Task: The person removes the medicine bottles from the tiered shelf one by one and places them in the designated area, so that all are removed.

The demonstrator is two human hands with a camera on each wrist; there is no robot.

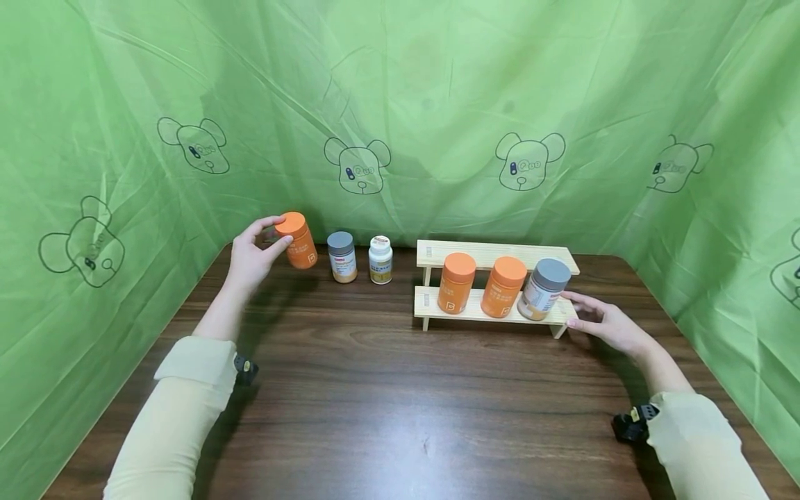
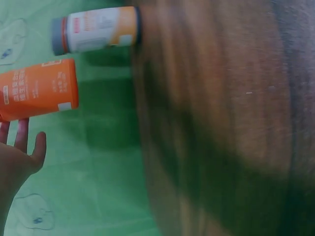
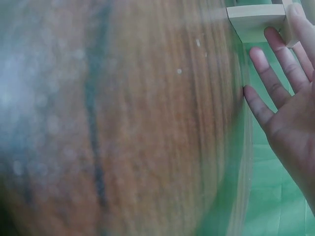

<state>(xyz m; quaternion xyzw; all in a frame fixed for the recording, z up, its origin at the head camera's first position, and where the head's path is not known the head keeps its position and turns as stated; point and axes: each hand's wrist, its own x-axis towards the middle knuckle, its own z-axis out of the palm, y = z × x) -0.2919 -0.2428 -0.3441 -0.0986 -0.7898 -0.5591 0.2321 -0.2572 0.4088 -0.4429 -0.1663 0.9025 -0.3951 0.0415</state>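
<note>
My left hand [image 1: 250, 260] grips an orange bottle [image 1: 301, 244] at its lid end, thumb in front. In the left wrist view the bottle's base is above the tabletop, and the lid is out of frame. To its right stand a grey-lidded jar [image 1: 342, 262] and a small white bottle [image 1: 380, 267]. My right hand [image 1: 609, 325] pinches the right end of a two-tier wooden rack [image 1: 469, 312] between thumb and forefinger, with the other fingers extended. The rack's lower tier bears two orange bottles [image 1: 455, 288] and a grey-lidded jar [image 1: 540, 298] nearest that hand.
The upper tier [image 1: 500, 251] of the rack rises behind the lower one. A dark wood-grain table [image 1: 375, 389] lies under everything. Green cloth [image 1: 437, 125] printed with bear faces hangs along the back and both sides.
</note>
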